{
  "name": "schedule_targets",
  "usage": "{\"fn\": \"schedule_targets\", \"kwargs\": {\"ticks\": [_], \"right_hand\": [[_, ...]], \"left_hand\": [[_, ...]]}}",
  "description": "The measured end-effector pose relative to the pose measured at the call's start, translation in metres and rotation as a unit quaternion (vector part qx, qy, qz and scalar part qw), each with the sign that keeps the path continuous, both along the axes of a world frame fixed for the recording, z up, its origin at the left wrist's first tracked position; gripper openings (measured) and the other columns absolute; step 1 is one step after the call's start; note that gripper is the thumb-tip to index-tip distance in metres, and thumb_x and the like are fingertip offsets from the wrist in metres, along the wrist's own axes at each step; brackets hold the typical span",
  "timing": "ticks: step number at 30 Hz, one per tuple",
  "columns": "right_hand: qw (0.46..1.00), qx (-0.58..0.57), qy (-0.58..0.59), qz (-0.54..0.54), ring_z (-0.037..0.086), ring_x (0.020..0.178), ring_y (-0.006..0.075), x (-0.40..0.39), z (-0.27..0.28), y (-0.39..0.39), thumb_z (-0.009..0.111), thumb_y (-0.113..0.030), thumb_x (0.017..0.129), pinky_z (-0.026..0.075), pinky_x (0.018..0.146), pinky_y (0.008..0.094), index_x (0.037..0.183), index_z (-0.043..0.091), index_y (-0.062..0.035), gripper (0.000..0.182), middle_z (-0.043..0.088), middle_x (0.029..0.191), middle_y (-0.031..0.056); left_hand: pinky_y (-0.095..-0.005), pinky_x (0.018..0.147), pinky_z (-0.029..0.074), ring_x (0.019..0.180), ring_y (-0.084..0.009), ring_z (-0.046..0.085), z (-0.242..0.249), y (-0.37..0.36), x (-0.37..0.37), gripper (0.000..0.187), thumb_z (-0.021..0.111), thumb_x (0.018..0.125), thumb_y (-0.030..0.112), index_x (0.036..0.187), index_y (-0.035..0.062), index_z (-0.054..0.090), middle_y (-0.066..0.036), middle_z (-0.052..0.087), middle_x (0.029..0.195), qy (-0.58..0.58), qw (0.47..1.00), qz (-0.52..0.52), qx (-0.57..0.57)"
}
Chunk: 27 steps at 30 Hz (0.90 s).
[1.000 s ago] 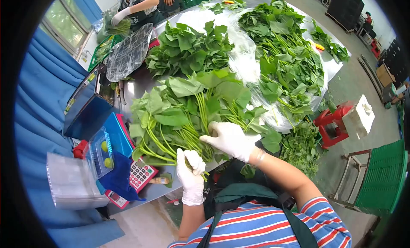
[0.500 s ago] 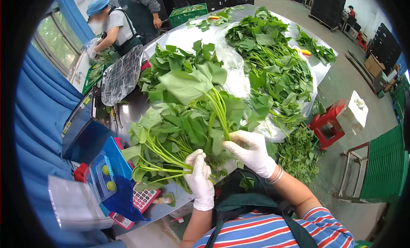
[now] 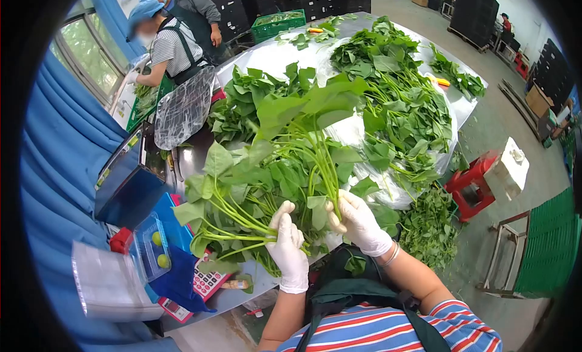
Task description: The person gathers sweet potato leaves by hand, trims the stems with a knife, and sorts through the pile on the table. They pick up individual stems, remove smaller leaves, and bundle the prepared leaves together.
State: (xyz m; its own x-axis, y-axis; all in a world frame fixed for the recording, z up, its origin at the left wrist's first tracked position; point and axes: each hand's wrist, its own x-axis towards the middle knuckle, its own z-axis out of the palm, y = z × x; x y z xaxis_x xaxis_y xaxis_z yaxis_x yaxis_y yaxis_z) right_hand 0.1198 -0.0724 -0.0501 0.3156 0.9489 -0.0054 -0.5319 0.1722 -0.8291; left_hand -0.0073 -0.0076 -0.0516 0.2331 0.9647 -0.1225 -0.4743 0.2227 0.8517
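We've 1 big metal counter (image 3: 256, 280) w/ 3 main heaps of greens: 1 long heap (image 3: 418, 106) on the R side, 1 back heap (image 3: 233, 109) on the L, 1 near heap (image 3: 290, 177) behind our hands. 2 co-workers in blue caps stand at the far L: 1 in stripes (image 3: 171, 49), 1 in grey sleeves (image 3: 203, 9). On the floor, R of the counter: 1 green rack (image 3: 548, 249), 1 floor heap (image 3: 429, 222) of greens, 1 red stool (image 3: 470, 185) w/ 1 white box (image 3: 508, 170) on top.

Above the near heap we hold 2 bunches, 1 per hand. Our R hand (image 3: 362, 229) has its fingers clamped on the stems of the upright bunch (image 3: 324, 164), leaves up top. Our L hand (image 3: 289, 252) has its fingers closed round the stems of the sideways bunch (image 3: 233, 222), leaves pointing L.

Nr the L edge: 1 pink calculator (image 3: 208, 279), 1 clear tub (image 3: 148, 246) w/ 2 yellow-green balls (image 3: 162, 260). Also 2 orange handles (image 3: 441, 81) among the greens, 1 far, 1 R.
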Motion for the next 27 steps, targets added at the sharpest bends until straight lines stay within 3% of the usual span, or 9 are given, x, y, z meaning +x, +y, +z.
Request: {"fn": "schedule_targets", "kwargs": {"ticks": [3, 7, 11, 14, 17, 19, 22, 24, 27], "right_hand": [[0.994, 0.059, 0.071, 0.065, 0.036, 0.054, 0.0048, -0.004, -0.005, -0.001, 0.046, -0.030, 0.094, 0.029, 0.051, 0.0187, 0.098, 0.053, -0.0045, 0.026, 0.049, 0.069, -0.0011], [0.991, 0.042, 0.066, 0.105, 0.037, 0.053, 0.0059, -0.013, -0.002, -0.002, 0.049, -0.036, 0.092, 0.030, 0.050, 0.0196, 0.095, 0.052, -0.0060, 0.031, 0.048, 0.065, -0.0015], [0.992, -0.007, 0.023, 0.124, 0.043, 0.056, 0.0064, -0.016, -0.006, -0.003, 0.051, -0.036, 0.091, 0.035, 0.053, 0.0201, 0.097, 0.053, -0.0053, 0.031, 0.052, 0.066, -0.0014], [0.992, -0.063, -0.031, 0.109, 0.049, 0.062, 0.0051, -0.013, -0.003, -0.006, 0.050, -0.026, 0.092, 0.040, 0.057, 0.0189, 0.087, 0.058, -0.0048, 0.023, 0.058, 0.078, 0.0005], [0.983, -0.108, -0.108, 0.104, 0.050, 0.064, 0.0052, -0.011, -0.002, -0.006, 0.055, -0.021, 0.090, 0.040, 0.059, 0.0198, 0.085, 0.061, -0.0039, 0.019, 0.056, 0.077, -0.0008], [0.986, -0.016, -0.166, 0.023, 0.050, 0.066, 0.0053, -0.013, -0.007, -0.004, 0.059, -0.017, 0.087, 0.040, 0.060, 0.0206, 0.087, 0.063, -0.0026, 0.015, 0.054, 0.077, -0.0015], [0.983, -0.025, -0.174, 0.047, 0.050, 0.066, 0.0052, -0.006, -0.006, -0.005, 0.060, -0.015, 0.086, 0.040, 0.059, 0.0207, 0.089, 0.064, -0.0022, 0.014, 0.054, 0.076, -0.0018], [0.982, -0.030, -0.177, 0.061, 0.050, 0.066, 0.0051, -0.002, -0.006, -0.006, 0.060, -0.015, 0.086, 0.041, 0.059, 0.0208, 0.090, 0.064, -0.0021, 0.014, 0.054, 0.075, -0.0019], [0.974, -0.059, -0.207, 0.076, 0.052, 0.064, 0.0040, 0.002, -0.007, -0.007, 0.062, -0.017, 0.085, 0.041, 0.054, 0.0196, 0.090, 0.064, -0.0030, 0.015, 0.059, 0.072, -0.0010]], "left_hand": [[-0.0177, 0.038, 0.019, 0.043, 0.0001, 0.026, 0.005, -0.001, 0.003, 0.028, 0.050, 0.093, 0.018, 0.112, -0.0008, 0.057, -0.009, 0.061, 0.105, 0.009, 0.999, -0.027, 0.016], [-0.0180, 0.038, 0.017, 0.042, 0.0003, 0.024, 0.004, -0.006, 0.006, 0.032, 0.050, 0.093, 0.022, 0.114, -0.0021, 0.056, -0.007, 0.061, 0.102, 0.005, 0.998, -0.058, 0.006], [-0.0227, 0.074, 0.047, 0.086, -0.0106, 0.057, 0.002, -0.013, 0.005, 0.027, 0.057, 0.088, 0.012, 0.110, -0.0026, 0.058, -0.006, 0.060, 0.099, 0.032, 0.993, -0.113, -0.007], [-0.0254, 0.084, 0.044, 0.097, -0.0132, 0.055, 0.002, -0.011, 0.009, 0.028, 0.059, 0.085, 0.008, 0.111, -0.0032, 0.057, -0.008, 0.058, 0.108, 0.058, 0.994, -0.088, 0.037], [-0.0254, 0.082, 0.044, 0.092, -0.0128, 0.056, 0.003, -0.011, 0.010, 0.028, 0.060, 0.083, 0.005, 0.109, -0.0028, 0.059, -0.006, 0.058, 0.109, 0.102, 0.991, -0.040, 0.072], [-0.0253, 0.081, 0.044, 0.090, -0.0123, 0.056, 0.003, -0.012, 0.009, 0.027, 0.060, 0.082, 0.004, 0.108, -0.0023, 0.059, -0.005, 0.058, 0.108, 0.101, 0.990, -0.013, 0.095], [-0.0247, 0.078, 0.045, 0.087, -0.0106, 0.056, 0.003, -0.010, 0.002, 0.029, 0.060, 0.082, 0.004, 0.110, -0.0008, 0.059, -0.004, 0.058, 0.104, 0.090, 0.996, 0.007, 0.011], [-0.0232, 0.074, 0.045, 0.084, -0.0090, 0.055, -0.008, -0.003, -0.006, 0.027, 0.062, 0.080, 0.002, 0.107, 0.0000, 0.061, -0.003, 0.057, 0.100, 0.126, 0.986, -0.090, 0.061], [-0.0228, 0.075, 0.045, 0.085, -0.0090, 0.055, 0.013, -0.007, 0.005, 0.021, 0.064, 0.077, -0.002, 0.098, -0.0001, 0.064, 0.000, 0.057, 0.092, 0.132, 0.985, -0.112, 0.021]]}}
